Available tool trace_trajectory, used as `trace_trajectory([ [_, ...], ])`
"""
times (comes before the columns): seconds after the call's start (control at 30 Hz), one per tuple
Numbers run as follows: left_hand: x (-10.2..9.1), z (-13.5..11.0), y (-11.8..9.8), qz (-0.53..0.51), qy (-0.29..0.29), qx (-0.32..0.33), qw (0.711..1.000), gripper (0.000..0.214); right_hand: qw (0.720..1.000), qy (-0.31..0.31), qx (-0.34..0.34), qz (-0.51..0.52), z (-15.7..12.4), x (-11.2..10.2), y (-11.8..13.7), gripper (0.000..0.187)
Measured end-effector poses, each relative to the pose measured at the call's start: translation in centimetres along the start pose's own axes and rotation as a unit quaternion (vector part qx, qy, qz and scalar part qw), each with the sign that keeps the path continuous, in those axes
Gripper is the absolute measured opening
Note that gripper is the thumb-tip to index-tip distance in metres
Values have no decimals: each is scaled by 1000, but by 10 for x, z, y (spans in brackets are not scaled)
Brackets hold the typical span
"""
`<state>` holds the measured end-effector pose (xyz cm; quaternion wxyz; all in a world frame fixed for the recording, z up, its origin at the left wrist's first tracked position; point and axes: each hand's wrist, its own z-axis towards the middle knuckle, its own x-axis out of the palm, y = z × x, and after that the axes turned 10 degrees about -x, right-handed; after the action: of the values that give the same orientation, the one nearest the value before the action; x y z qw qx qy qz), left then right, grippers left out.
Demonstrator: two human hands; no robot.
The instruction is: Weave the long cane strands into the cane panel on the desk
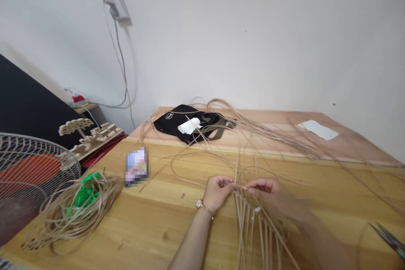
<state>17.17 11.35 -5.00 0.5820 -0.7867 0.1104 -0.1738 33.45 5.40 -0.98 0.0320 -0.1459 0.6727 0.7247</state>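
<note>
Thin tan rattan strands (248, 219) hang side by side toward the table's front edge, joined along a crosswise strand at their upper end. At that upper end, my left hand (218, 192) pinches a strand between thumb and fingertips; a watch circles its wrist. Close beside it on the right, my right hand (265, 190) is closed in a pinch on the same row of strands, slightly blurred. The fingertips of both hands are only a short gap apart. A small white bit (257, 209) sits on the strands under my right hand. Loose strand ends loop away behind both hands.
A coil of rattan (104, 202) with a green wrap lies at the left, near a fan (38, 177). Scissors (387, 236) rest at the right edge. Farther back are a black bag (172, 124), a white roll (189, 126), long loose strands (275, 133) and white paper (319, 130).
</note>
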Motion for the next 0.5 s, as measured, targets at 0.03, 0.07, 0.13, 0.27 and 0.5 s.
trace_trajectory([
  [0.03,0,0,0,2,1,3,1000,26,1000,-9,-19,-4,2,2,-1,25],
  [0.07,-1,0,0,4,4,6,1000,26,999,-18,-30,-7,4,4,-2,24],
  [0.13,-1,1,0,10,12,10,1000,26,999,-41,-25,-10,8,9,-5,24],
  [0.27,-3,1,0,25,25,13,999,23,998,-55,7,3,11,14,-5,35],
  [0.5,-3,1,2,75,36,23,996,24,999,28,40,23,13,16,6,24],
])
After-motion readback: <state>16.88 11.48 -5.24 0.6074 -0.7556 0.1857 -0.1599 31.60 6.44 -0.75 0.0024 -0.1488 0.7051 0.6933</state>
